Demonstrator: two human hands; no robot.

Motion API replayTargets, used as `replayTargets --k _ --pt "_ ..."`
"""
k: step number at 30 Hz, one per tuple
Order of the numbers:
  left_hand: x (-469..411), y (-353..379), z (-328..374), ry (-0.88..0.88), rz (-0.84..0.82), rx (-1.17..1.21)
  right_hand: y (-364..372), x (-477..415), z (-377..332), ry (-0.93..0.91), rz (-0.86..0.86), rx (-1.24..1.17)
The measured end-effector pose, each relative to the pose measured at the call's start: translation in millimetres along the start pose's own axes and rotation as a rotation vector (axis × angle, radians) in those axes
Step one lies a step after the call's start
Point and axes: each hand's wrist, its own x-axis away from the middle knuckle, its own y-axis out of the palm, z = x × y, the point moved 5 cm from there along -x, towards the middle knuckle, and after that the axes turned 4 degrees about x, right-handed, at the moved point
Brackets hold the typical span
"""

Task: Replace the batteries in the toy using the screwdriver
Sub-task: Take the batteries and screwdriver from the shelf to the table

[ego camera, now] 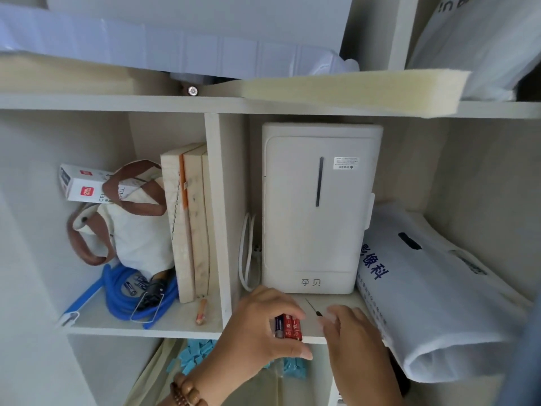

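Screwdriver [312,306] at R hand [355,341] pts back-left; L hand [263,326] grips batts [288,326].

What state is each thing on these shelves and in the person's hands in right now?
Batteries: bunched together, gripped by the left hand.
Screwdriver: lying on the shelf, handle hidden under the right hand; grip unclear.
White appliance: standing, closed.
Blue hose: coiled.
Canvas bag: slumped.
White plastic bag: lying on its side.
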Motion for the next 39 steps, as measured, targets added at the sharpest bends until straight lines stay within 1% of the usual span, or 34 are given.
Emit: replayTargets --k 4,7,11,15,21,26,39 --pt "16 -23 11 0.034 0.076 -0.023 4 3 -11 -0.060 -0.029 -0.027" --pt "34 -47 17 0.041 0.135 -0.073 7 8 -29 -0.158 0.006 -0.135" --pt "71 -80 21 -0.031 0.223 -0.141 18 18 -58 -0.275 0.036 -0.289" --pt "128 -115 18 -0.147 0.307 -0.254 42 35 -103 -0.416 0.026 -0.367" --pt "223 -179 14 -0.311 0.449 -0.385 89 85 -189 -0.583 -0.091 -0.427" --pt "302 -241 12 -0.370 0.586 -0.437 113 138 -269 -0.716 -0.155 -0.481" --pt "528 -433 -24 -0.544 0.719 -0.557 209 309 -500 -0.873 -0.345 -0.552"
